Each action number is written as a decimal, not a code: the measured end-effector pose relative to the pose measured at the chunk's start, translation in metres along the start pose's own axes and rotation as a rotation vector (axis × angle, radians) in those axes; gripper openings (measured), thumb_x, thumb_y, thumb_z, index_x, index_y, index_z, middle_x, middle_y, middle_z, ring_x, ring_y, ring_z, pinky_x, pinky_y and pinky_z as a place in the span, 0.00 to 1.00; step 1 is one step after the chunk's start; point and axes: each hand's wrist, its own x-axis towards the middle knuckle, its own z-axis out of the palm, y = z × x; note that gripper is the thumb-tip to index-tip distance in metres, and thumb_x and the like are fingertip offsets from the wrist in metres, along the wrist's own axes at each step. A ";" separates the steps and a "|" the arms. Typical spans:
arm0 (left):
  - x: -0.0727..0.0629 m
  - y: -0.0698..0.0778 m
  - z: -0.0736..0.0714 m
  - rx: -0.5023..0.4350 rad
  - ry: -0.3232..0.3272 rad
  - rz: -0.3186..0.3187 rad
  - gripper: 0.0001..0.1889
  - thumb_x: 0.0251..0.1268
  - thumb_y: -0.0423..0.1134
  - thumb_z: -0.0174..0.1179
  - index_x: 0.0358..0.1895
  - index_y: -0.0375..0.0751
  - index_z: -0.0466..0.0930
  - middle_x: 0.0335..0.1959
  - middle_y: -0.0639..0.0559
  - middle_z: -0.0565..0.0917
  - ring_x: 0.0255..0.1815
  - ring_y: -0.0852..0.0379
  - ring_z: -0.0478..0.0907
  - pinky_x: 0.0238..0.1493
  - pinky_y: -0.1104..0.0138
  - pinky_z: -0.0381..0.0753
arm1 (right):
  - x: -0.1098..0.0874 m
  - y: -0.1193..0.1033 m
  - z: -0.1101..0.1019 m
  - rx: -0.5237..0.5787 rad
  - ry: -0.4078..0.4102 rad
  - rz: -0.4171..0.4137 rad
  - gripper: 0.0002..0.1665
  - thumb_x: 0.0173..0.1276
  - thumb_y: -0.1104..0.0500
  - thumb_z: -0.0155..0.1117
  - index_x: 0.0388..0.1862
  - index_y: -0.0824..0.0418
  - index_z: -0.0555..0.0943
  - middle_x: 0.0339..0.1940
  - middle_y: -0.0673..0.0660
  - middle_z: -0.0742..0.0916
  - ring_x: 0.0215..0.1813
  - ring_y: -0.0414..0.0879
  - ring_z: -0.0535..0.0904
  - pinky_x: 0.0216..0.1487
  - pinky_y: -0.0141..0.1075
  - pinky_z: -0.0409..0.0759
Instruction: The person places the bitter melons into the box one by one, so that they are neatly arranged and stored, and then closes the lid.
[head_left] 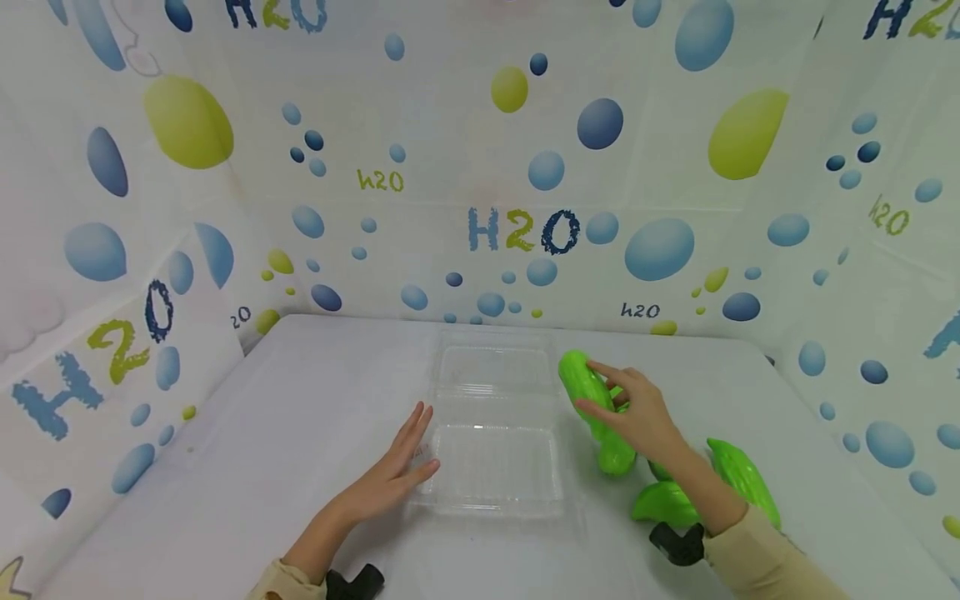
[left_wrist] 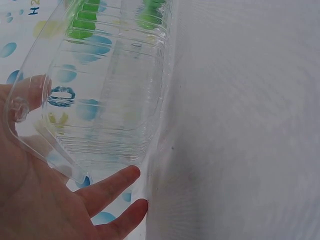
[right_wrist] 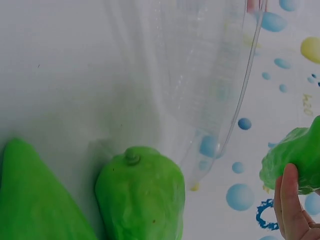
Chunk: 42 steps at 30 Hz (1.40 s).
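A clear plastic clamshell box (head_left: 495,510) lies unfolded on the white table. Beside its left edge is my left hand (head_left: 386,479), fingers mostly straight. In the left wrist view one digit shows partly through the clear rim (left_wrist: 20,112); firm contact is hard to tell. Just right of the box, my right hand (head_left: 637,412) holds a bumpy, long green vegetable (head_left: 579,377) between thumb and fingers, above the table. Beneath it lies another green vegetable (head_left: 617,460), which shows a stem nub in the right wrist view (right_wrist: 140,195).
More glossy green vegetables lie under and beside my right forearm: one with a pointed tip (head_left: 663,504) and a long ridged one (head_left: 742,475). A patterned cloth (head_left: 420,250) rises behind the table and along its sides. Each wrist carries a black mount (head_left: 677,543).
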 end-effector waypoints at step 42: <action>0.000 0.000 0.000 0.017 -0.002 0.001 0.38 0.69 0.42 0.48 0.73 0.49 0.32 0.73 0.47 0.29 0.71 0.44 0.28 0.62 0.39 0.41 | 0.000 -0.034 0.051 0.087 -0.098 -0.035 0.35 0.55 0.46 0.69 0.61 0.54 0.74 0.35 0.52 0.76 0.30 0.42 0.74 0.28 0.31 0.75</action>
